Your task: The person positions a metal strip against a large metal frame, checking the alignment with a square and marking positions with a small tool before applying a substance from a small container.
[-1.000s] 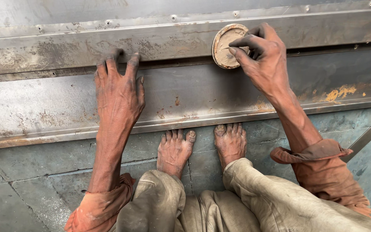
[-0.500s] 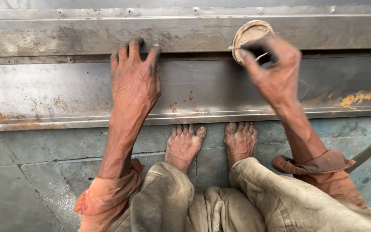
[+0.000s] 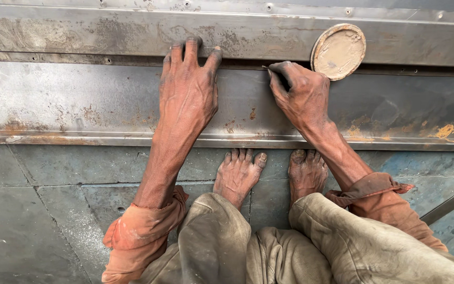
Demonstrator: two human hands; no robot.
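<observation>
My left hand lies flat on a long rusty steel panel, fingers spread, their tips at the dark groove under the upper ledge; it holds nothing. My right hand rests on the same panel just to the right, with dirty fingers pinched on a thin scraper. Only the scraper's small tip shows, at the groove. A round lid smeared with beige putty leans on the ledge, up and to the right of my right hand.
My bare feet stand on a grey stone floor close against the panel's lower lip. A slanted metal bar crosses the lower right corner. Rolled orange sleeves and dusty trousers fill the bottom.
My right hand has left the round putty lid and moved down and left to the groove. My left hand has slid up the panel until its fingertips reach the groove.
</observation>
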